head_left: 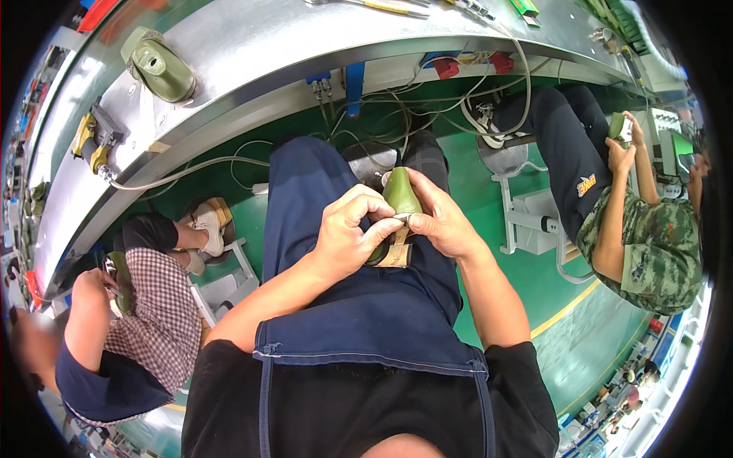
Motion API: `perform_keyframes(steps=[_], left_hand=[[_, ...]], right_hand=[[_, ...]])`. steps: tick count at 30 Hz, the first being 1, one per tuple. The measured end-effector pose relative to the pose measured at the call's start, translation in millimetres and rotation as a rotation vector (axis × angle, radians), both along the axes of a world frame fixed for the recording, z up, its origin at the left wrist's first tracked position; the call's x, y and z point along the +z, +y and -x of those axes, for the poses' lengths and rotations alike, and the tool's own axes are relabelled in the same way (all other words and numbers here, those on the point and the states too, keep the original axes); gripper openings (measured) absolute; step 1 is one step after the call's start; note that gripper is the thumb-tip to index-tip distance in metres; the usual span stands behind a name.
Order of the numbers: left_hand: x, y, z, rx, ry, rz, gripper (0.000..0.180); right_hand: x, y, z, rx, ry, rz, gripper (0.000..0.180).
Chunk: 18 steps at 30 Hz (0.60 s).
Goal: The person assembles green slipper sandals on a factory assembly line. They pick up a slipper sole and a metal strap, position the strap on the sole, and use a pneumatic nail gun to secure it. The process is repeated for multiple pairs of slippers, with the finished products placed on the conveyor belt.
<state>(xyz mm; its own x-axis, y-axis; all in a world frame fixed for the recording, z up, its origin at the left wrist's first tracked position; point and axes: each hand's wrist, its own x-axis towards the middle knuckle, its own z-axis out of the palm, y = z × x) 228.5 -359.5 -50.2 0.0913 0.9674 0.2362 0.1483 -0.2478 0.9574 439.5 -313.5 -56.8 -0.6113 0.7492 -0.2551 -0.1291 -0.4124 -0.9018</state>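
1. The steel workbench [305,46] curves past above your lap.
2. Below the workbench, over your blue apron [359,305], sits the green shoe [402,192].
3. Your left hand [347,237] pinches its lower edge, fingers curled.
4. Your right hand [443,221] cups its side, closed around it.

A long metal workbench [252,53] is curved across the top, with cables [427,107] hung beneath it, while a green floor [550,282] marked by a yellow line [565,309] is spread under white stools [527,217].
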Motion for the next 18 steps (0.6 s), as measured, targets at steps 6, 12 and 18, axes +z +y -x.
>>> perform_keyframes(steps=[6,12,18], left_hand=[[-17.2,3.6,-9.0,0.031,0.068,-0.037,0.029],[-51.0,17.3,-12.8,-0.218,-0.442,0.373,0.094],[-52.6,28.6,-20.4,-0.265,-0.254,0.310,0.091]], right_hand=[[-8.2,11.0,-2.9,-0.025,0.011,0.058,0.106],[0.5,22.5,-5.0,0.007,-0.039,0.061,0.090],[15.0,34.3,-11.6,0.099,-0.240,-0.115,0.080]])
